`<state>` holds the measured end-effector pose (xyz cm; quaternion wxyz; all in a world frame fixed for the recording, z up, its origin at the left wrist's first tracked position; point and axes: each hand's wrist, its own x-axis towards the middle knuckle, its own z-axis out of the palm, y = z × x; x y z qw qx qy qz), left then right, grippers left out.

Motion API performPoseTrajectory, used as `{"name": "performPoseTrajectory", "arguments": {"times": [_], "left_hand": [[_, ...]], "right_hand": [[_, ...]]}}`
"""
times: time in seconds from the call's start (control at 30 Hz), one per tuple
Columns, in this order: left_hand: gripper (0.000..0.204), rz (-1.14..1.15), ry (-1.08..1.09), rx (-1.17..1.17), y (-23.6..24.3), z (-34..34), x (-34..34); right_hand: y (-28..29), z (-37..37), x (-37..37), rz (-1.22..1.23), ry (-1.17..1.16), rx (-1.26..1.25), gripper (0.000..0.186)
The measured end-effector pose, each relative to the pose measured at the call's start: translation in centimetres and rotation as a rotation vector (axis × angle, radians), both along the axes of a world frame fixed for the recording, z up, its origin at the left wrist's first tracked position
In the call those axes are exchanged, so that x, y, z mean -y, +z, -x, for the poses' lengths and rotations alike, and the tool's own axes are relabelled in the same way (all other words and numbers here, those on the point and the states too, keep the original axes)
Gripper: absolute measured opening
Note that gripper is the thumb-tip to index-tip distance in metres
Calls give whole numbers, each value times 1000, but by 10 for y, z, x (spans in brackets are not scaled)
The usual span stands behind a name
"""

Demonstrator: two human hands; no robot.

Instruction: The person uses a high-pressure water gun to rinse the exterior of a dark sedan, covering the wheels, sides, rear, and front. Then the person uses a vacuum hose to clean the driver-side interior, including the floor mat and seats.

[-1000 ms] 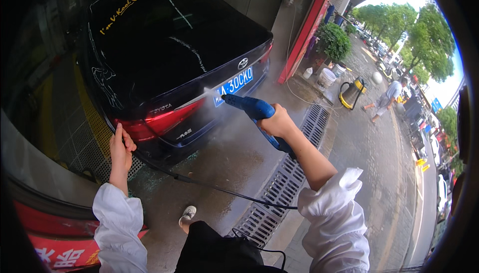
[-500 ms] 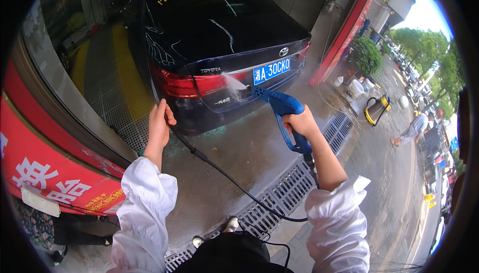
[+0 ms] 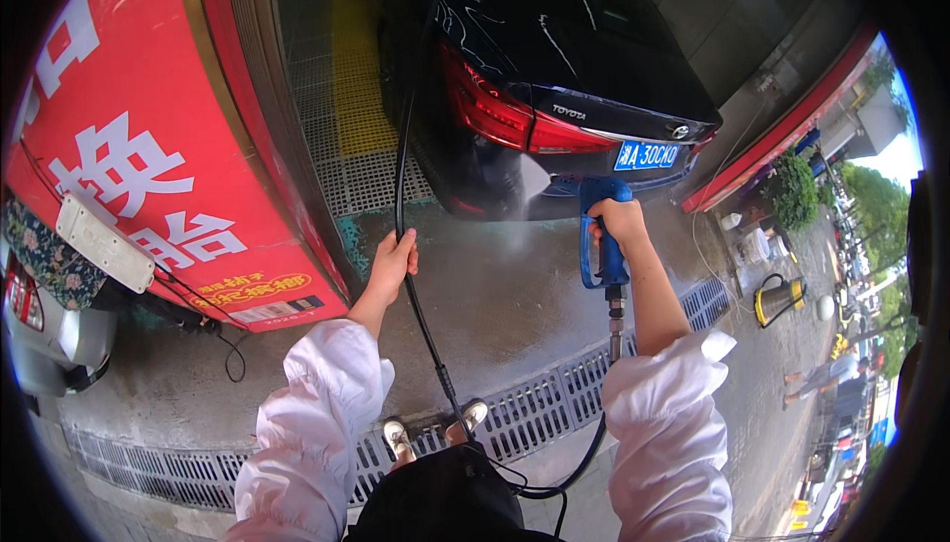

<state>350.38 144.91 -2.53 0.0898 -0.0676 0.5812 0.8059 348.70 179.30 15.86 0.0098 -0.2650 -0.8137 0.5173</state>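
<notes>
My right hand grips a blue pressure-washer spray gun, its nozzle aimed left at a dark car. A white fan of water strikes the rear bumper below the red left tail light. My left hand is closed round a black hose, which runs up along the car's left side and down toward my feet. Another stretch of hose curves up to the metal fitting under the gun's handle. Fingers on the trigger are partly hidden by the grip.
A slotted drain grate crosses the wet ground by my shoes. To the left stand a red sign panel and a person in a floral top. Buckets and a yellow-black vacuum stand at right.
The view has turned left, showing more of the red panel. The spray has shifted left and down, from beside the licence plate onto the bumper. My left hand now has the hose more upright.
</notes>
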Motion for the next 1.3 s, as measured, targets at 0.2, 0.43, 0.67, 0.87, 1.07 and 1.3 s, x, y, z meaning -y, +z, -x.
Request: {"name": "performPoseTrajectory", "arguments": {"times": [0.2, 0.43, 0.67, 0.87, 1.07, 1.3], "left_hand": [[27, -24, 124, -5, -6, -20, 59], [26, 11, 153, -131, 9, -33, 123], [23, 4, 163, -56, 9, -32, 148], [22, -139, 137, -100, 1, -27, 104], [20, -279, 30, -96, 5, -39, 30], [23, -323, -63, -66, 21, -53, -49]], "right_hand": [[-27, 47, 166, -30, 152, -243, 12], [-214, 48, 210, -44, -128, 29, 14], [-260, -15, 169, 285, -336, 69, 10], [-198, -49, 26, 164, -787, -280, 7], [-167, -99, -10, 62, -516, -256, 7], [-114, -138, -126, 32, -632, -235, 10]]}}
